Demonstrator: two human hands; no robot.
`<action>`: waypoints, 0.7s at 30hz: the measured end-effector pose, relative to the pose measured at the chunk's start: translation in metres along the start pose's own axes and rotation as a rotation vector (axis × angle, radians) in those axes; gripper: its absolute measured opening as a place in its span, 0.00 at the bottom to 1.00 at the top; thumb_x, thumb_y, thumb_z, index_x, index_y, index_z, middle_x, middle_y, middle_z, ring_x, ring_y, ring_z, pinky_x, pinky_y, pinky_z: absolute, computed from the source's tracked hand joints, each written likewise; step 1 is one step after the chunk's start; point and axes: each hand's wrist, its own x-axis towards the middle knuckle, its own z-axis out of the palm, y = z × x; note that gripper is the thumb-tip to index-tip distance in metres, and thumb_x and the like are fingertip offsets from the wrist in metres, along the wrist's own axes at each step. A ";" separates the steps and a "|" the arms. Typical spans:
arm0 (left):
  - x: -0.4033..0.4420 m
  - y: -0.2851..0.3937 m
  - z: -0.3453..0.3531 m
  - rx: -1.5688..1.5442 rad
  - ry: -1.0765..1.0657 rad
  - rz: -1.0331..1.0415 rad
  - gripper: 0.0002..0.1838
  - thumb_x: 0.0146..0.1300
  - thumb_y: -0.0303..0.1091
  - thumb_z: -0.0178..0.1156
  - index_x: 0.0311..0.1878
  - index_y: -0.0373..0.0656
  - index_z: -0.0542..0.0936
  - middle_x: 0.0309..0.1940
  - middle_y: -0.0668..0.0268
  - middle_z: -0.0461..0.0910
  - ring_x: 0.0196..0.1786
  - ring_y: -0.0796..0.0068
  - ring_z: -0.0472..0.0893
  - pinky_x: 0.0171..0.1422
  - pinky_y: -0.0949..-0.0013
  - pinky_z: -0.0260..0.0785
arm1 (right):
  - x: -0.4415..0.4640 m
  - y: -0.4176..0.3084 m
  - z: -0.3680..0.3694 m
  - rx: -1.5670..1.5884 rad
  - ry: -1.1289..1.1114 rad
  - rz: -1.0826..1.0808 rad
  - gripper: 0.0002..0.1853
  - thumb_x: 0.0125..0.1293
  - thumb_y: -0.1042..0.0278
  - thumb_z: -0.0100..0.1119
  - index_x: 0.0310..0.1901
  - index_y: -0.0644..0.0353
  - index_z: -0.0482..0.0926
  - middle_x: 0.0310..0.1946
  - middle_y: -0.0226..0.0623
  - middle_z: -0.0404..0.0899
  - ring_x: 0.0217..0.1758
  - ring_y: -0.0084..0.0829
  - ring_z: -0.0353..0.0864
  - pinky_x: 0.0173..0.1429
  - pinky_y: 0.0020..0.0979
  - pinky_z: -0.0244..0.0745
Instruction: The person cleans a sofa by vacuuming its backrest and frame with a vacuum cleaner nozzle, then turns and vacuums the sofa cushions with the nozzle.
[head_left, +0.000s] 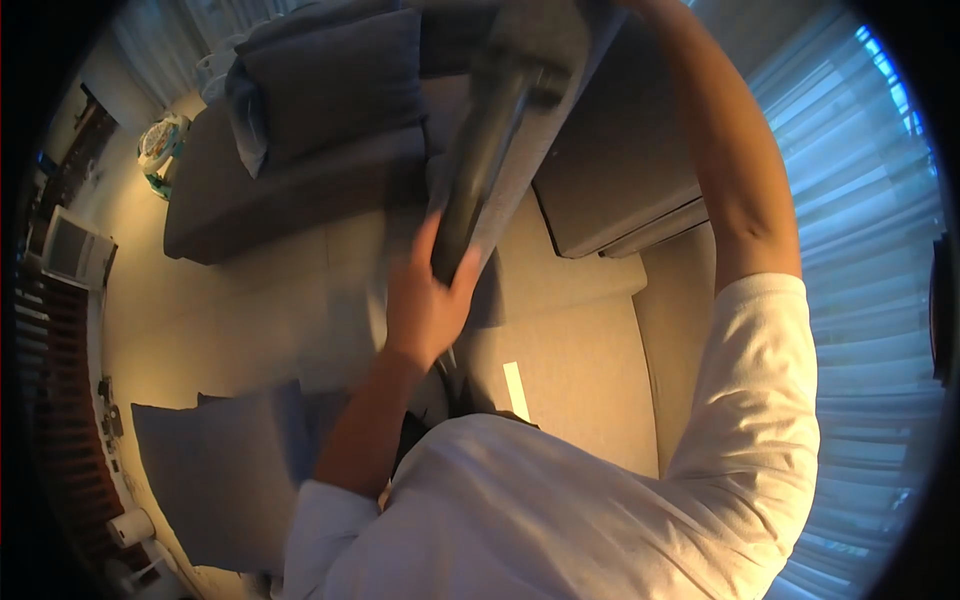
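Note:
My left hand (430, 310) is closed around the lower end of a dark, smooth tube-like part (480, 170), thumb and fingers on either side. The tube slants up to the right and lies against a long grey piece (545, 120), blurred by motion. I cannot make out what kind of object they form. My right arm reaches up along the right side. My right hand (645, 4) is at the top edge of the view, near the upper end of the grey piece, and its fingers are out of sight.
A grey sofa (290, 205) with a large back cushion (335, 90) stands beyond. Another dark grey sofa section (620, 150) is at the right. Grey cushions (215, 480) lie at the lower left. Sheer curtains (850, 290) hang along the right.

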 end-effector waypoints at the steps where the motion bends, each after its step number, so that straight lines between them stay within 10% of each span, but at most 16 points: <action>1: -0.024 -0.011 -0.005 -0.037 -0.119 -0.187 0.30 0.72 0.43 0.64 0.73 0.44 0.70 0.44 0.52 0.87 0.45 0.56 0.88 0.50 0.60 0.79 | 0.002 0.005 0.003 -0.007 0.010 0.002 0.26 0.71 0.47 0.64 0.55 0.66 0.79 0.50 0.52 0.84 0.53 0.53 0.84 0.58 0.46 0.78; 6: -0.064 0.005 -0.039 -0.211 -0.275 -0.466 0.30 0.73 0.41 0.64 0.74 0.40 0.71 0.49 0.53 0.86 0.51 0.61 0.88 0.57 0.62 0.77 | -0.025 0.002 0.024 -0.251 0.292 -0.172 0.16 0.75 0.63 0.50 0.55 0.62 0.79 0.53 0.50 0.81 0.58 0.55 0.79 0.65 0.53 0.71; 13: 0.025 0.052 -0.022 -0.154 -0.107 -0.154 0.32 0.69 0.44 0.66 0.73 0.47 0.71 0.34 0.49 0.88 0.39 0.45 0.89 0.43 0.54 0.82 | -0.043 -0.010 0.017 -0.278 0.064 -0.068 0.39 0.69 0.41 0.58 0.73 0.59 0.68 0.78 0.54 0.62 0.85 0.57 0.50 0.84 0.64 0.39; 21: -0.120 -0.071 0.025 -0.011 -0.191 -0.254 0.30 0.69 0.43 0.66 0.71 0.43 0.72 0.37 0.47 0.88 0.43 0.43 0.89 0.45 0.52 0.82 | -0.058 -0.003 0.066 -0.376 0.187 0.009 0.33 0.74 0.46 0.57 0.78 0.42 0.67 0.82 0.49 0.53 0.85 0.61 0.47 0.80 0.73 0.42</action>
